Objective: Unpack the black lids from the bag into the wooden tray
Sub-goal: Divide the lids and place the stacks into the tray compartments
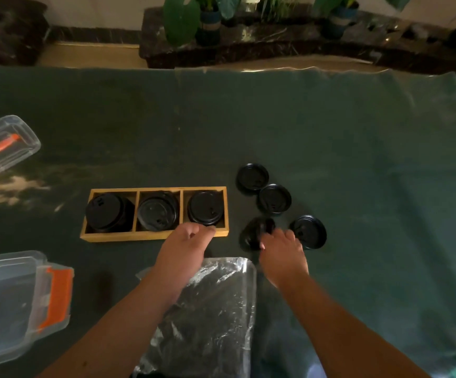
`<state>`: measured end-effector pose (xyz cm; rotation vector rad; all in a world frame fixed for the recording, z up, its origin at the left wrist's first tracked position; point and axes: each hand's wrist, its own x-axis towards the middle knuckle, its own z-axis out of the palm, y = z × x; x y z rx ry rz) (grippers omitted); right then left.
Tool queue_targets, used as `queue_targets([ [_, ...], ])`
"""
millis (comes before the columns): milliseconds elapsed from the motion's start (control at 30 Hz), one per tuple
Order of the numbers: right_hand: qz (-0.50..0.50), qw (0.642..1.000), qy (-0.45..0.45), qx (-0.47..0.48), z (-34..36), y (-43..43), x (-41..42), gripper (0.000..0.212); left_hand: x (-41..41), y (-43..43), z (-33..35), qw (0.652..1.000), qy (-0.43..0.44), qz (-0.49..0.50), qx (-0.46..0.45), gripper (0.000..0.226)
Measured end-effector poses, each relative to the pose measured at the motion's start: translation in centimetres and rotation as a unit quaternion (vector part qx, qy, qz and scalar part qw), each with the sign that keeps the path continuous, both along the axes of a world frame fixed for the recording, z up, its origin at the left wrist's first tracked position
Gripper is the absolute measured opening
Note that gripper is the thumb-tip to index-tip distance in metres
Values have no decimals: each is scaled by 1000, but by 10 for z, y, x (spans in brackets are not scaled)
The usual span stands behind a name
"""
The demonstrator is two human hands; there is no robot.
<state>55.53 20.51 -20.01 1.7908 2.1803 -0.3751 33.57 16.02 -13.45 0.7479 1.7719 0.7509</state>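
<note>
**Fingers on a loose lid, tray nearly loaded**

Fingers [269, 237] of the right hand [282, 248] are curled onto a black round plastic cup lid [257, 231] lying on the dark green table cloth [330, 132], just right of the three-compartment wooden tray [153, 236]. Looks like a pinch on the lid's near edge; lid is blurred, so I can't confirm it's lifted.

Left hand [186, 241] sits at the tray's near-right corner, fingers loosely bent against the rim by the right-compartment stack [205, 208]. Can't tell if it's holding anything.

Lid locations, relative to the tray:
- stacks in the left [108, 212], middle [157, 214] and right compartments
- three more loose lids to the right of the tray: far [252, 177], mid [274, 199], near-right [310, 231]
- crinkled clear plastic bag [213, 309] lies in front of the tray, between the forearms; contents unclear

Handling, my read: thin moulded plastic, very light, slightly flexible, glossy so slippery flat-on. Take it by the raised rim, thumb opposite fingers; don't squeeze the centre. Lids nest, so seat each concentric on a stack or it'll tilt.
</note>
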Motion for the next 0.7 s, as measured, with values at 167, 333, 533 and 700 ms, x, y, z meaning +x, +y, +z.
queue_targets([
  [167,46,966,192,166,10,-16,12,14,38,13,-4,1000,11,-24,-14,43],
  [333,-187,959,210,46,1,10,5,47,60,18,-12,999,43,15,-19,42],
  [533,-356,877,319,-49,-13,33,8,26,64,12,-18,997,56,28,-40,42],
  [700,-266,816,504,-94,9,0,21,10,71,24,-18,997,21,-35,-62,31],
])
